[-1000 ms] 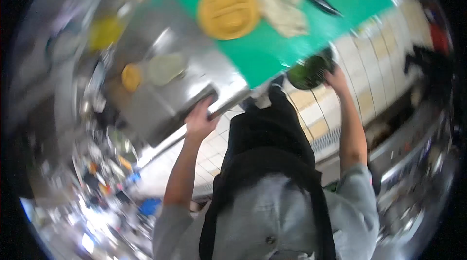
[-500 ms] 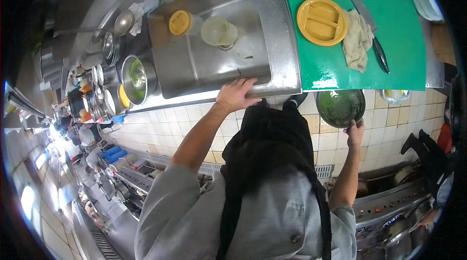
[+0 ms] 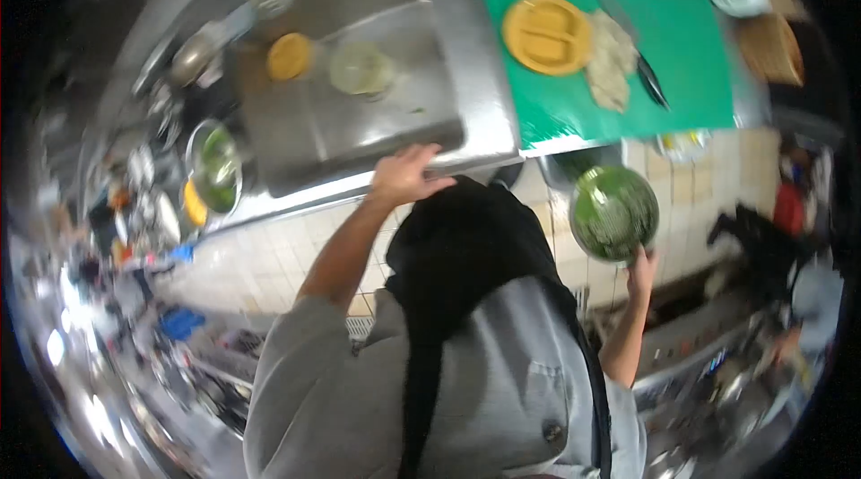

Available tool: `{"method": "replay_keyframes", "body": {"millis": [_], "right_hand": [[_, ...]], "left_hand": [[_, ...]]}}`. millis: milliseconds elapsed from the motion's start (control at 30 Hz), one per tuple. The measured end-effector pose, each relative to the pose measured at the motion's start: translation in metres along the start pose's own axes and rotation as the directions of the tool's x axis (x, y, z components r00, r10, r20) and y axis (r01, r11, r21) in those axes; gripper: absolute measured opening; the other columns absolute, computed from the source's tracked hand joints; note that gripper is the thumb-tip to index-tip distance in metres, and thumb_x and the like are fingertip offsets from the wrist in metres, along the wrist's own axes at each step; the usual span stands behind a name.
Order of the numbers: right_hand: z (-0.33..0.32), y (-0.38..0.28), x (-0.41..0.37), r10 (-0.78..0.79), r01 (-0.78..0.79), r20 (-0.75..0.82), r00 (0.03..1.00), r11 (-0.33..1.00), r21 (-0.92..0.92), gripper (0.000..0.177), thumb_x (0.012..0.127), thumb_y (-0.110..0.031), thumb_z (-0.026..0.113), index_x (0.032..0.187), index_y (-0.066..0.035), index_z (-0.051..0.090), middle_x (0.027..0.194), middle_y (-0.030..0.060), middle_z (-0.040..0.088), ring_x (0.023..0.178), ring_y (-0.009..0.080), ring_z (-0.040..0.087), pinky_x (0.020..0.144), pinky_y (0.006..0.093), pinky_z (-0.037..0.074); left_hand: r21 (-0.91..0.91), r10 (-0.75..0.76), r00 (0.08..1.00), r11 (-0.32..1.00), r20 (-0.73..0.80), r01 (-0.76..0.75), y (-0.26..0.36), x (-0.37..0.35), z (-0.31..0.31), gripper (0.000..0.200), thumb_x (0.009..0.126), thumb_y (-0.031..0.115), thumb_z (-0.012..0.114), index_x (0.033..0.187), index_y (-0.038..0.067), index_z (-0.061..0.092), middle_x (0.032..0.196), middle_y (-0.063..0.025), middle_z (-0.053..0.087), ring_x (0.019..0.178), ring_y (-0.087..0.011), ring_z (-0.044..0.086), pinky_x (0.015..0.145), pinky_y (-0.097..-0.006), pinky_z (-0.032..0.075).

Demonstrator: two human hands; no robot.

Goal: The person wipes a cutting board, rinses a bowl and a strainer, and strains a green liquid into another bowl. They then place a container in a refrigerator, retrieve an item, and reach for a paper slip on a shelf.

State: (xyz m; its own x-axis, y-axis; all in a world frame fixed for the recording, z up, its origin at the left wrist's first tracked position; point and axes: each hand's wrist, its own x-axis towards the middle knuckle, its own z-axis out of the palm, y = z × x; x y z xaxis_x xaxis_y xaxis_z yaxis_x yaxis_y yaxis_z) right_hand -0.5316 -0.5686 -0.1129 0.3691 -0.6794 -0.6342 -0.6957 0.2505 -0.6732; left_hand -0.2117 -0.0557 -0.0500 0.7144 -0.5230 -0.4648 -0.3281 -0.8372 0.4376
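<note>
My right hand grips the near rim of a round metal bowl, which is tilted so its inside shows. Green, leafy-looking matter lines the bowl; blur hides its detail. Fingers stretched, my left hand rests flat on the front edge of the steel sink. Inside the sink stand a pale translucent tub and a container with a round orange-yellow lid.
On the green cutting board lie a yellow round lid, a beige cloth and a black-handled knife. A bowl with green contents stands left of the sink. Another person is at the far right.
The bowl has come out from under the board's edge toward me, and its inside is turned more into view. My left hand stays on the sink edge. The whole view has shifted.
</note>
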Motion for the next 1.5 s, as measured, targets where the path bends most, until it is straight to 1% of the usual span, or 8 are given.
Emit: {"method": "replay_keyframes", "body": {"millis": [133,267,533,667,867,1067,1233,1500], "right_hand": [[0.007,-0.013,-0.037,-0.059,0.059,-0.006,0.998,0.998,0.025,0.030,0.097,-0.013,0.055,0.125,-0.002,0.053,0.094,0.0083,0.062,0.058,0.0145,0.056,0.044,0.0273,0.046],[0.043,-0.016,-0.064,-0.011,0.022,-0.079,0.997,0.990,0.140,0.028,0.093,-0.010,0.055,0.117,0.004,0.055,0.088,0.0092,0.065,0.055,0.0136,0.056,0.045,0.0266,0.046],[0.090,-0.045,-0.094,0.039,-0.034,-0.005,0.999,0.919,0.392,0.028,0.092,-0.008,0.055,0.116,0.004,0.052,0.087,0.0090,0.062,0.052,0.0124,0.054,0.041,0.0244,0.045],[0.089,-0.052,-0.095,0.075,-0.091,0.058,0.996,0.925,0.370,0.033,0.090,-0.006,0.054,0.120,0.007,0.051,0.088,0.0098,0.063,0.051,0.0133,0.053,0.040,0.0250,0.046],[0.081,-0.068,-0.108,0.106,-0.141,0.107,0.989,0.909,0.393,0.037,0.087,-0.005,0.057,0.122,0.007,0.052,0.085,0.0080,0.061,0.047,0.0120,0.050,0.038,0.0243,0.045],[0.067,-0.047,-0.113,-0.051,0.053,-0.014,0.999,0.949,0.312,0.053,0.091,-0.016,0.064,0.138,0.002,0.047,0.118,0.0169,0.062,0.087,0.0214,0.067,0.065,0.0296,0.058],[0.053,-0.043,-0.117,-0.542,0.479,-0.069,0.837,0.788,-0.387,0.062,0.094,-0.032,0.067,0.144,-0.003,0.043,0.146,0.0227,0.045,0.137,0.0358,0.044,0.117,0.0516,0.029],[0.077,-0.076,-0.100,-0.510,0.613,0.342,0.789,0.684,-0.395,0.031,0.090,-0.021,0.070,0.115,-0.004,0.064,0.109,0.0130,0.067,0.113,0.0309,0.060,0.118,0.0601,0.023]], "left_hand": [[-0.062,0.023,1.000,0.998,-0.005,-0.024,0.014,0.004,-0.012,0.092,0.077,0.059,0.076,0.151,0.019,0.038,0.142,-0.0154,0.052,0.128,-0.0341,0.054,0.102,-0.0497,0.046],[0.012,0.519,0.815,0.845,-0.258,-0.534,0.032,0.027,0.016,0.069,0.085,0.043,0.075,0.141,0.011,0.051,0.141,-0.0141,0.053,0.127,-0.0311,0.054,0.105,-0.0465,0.045],[0.358,0.560,0.817,0.798,-0.140,-0.485,0.100,0.019,-0.014,0.053,0.088,0.030,0.069,0.137,0.013,0.054,0.148,-0.0159,0.042,0.137,-0.0357,0.038,0.111,-0.0501,0.032],[0.038,0.708,0.704,0.706,-0.053,-0.707,0.140,0.039,0.007,0.059,0.087,0.024,0.072,0.142,0.018,0.050,0.147,-0.0186,0.042,0.120,-0.0413,0.053,0.101,-0.0472,0.046],[-0.167,0.632,0.759,0.774,0.157,-0.610,0.180,0.070,0.045,0.049,0.083,0.017,0.076,0.128,0.016,0.056,0.123,-0.0226,0.055,0.100,-0.0421,0.063,0.085,-0.0519,0.053],[-0.213,0.686,0.706,0.727,0.177,-0.653,0.210,0.086,0.049,0.028,0.082,0.019,0.077,0.104,0.009,0.062,0.099,-0.0214,0.064,0.095,-0.0450,0.063,0.082,-0.0529,0.053],[-0.110,0.520,0.788,0.850,0.331,-0.515,0.248,0.097,0.054,0.032,0.084,0.027,0.076,0.105,0.006,0.063,0.100,-0.0241,0.067,0.096,-0.0453,0.065,0.082,-0.0526,0.053],[-0.090,0.476,0.790,0.872,0.385,-0.481,0.260,0.121,0.057,0.036,0.084,0.026,0.076,0.111,0.006,0.062,0.105,-0.0255,0.066,0.098,-0.0445,0.065,0.084,-0.0515,0.052]]}}
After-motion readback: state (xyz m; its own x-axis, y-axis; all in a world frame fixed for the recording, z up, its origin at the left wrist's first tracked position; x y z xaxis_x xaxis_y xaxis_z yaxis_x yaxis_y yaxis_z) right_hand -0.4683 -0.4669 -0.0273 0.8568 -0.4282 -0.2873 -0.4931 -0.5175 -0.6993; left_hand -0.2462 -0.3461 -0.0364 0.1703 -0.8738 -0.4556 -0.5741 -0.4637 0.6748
